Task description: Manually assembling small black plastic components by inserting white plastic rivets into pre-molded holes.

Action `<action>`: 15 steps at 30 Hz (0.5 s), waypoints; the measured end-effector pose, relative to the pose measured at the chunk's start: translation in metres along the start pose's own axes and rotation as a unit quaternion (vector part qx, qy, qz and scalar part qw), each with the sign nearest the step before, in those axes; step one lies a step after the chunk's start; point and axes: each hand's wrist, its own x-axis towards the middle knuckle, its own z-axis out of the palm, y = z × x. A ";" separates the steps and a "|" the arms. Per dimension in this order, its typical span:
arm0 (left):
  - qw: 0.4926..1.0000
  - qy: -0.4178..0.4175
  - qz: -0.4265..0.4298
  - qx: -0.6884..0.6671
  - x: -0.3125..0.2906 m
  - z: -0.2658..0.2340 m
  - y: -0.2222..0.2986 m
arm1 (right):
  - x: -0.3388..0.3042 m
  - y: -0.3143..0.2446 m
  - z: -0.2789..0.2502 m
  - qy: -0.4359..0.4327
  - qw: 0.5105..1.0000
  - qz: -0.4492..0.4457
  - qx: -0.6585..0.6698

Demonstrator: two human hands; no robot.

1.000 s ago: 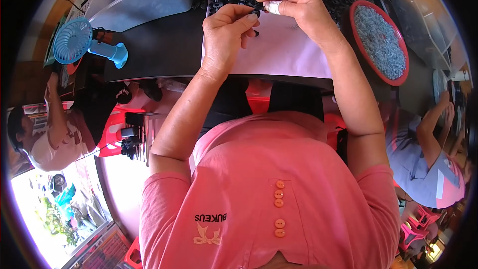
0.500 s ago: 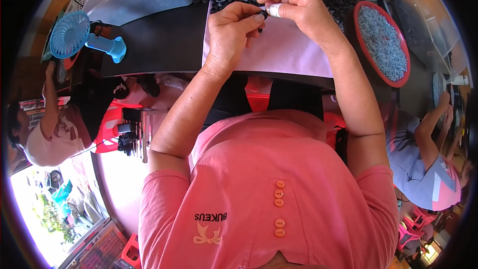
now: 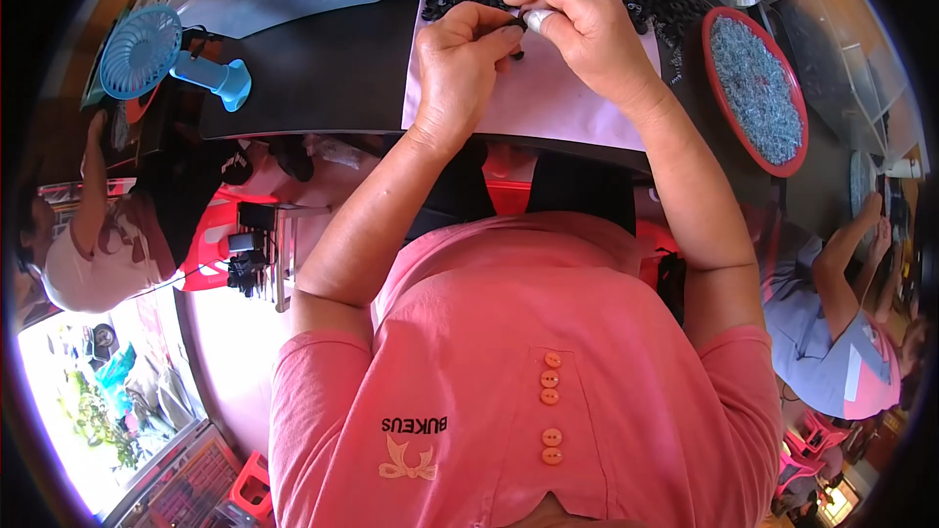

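The left hand (image 3: 463, 54) pinched a small black part (image 3: 520, 22), its shape mostly hidden, between thumb and forefinger; it poked just past their tips, above a flat pale-pink sheet (image 3: 558, 103). The right hand (image 3: 585, 37), one digit wearing a white wrapping (image 3: 537, 20), stood right beside it, its own grip impossible to tell.

A small black part (image 3: 520, 23), mostly covered by fingers, is pinched at the left hand's (image 3: 460, 64) fingertips, close to the right hand's (image 3: 597, 44) taped digit. Its exact shape is unclear. Another black bit (image 3: 518, 55) peeks out just below the left fingers.
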 end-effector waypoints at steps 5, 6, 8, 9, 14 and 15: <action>1.000 0.012 -0.005 -0.003 -0.001 0.002 0.002 | -0.001 0.000 0.001 0.016 0.999 -0.035 -0.022; 1.000 0.013 -0.005 -0.003 -0.001 0.003 0.002 | -0.001 0.000 0.000 0.015 0.999 -0.036 -0.023; 1.000 0.013 0.006 0.019 -0.001 0.003 0.000 | -0.002 -0.001 -0.001 -0.005 0.999 -0.007 -0.040; 1.000 0.013 0.006 0.019 -0.001 0.003 -0.002 | -0.002 -0.002 -0.001 -0.006 0.999 -0.007 -0.040; 0.997 0.007 0.048 0.057 0.001 0.005 -0.007 | -0.001 0.001 0.003 0.018 0.997 -0.026 -0.071; 0.997 0.007 0.048 0.057 0.002 0.006 -0.009 | -0.002 0.000 0.004 0.018 0.997 -0.026 -0.071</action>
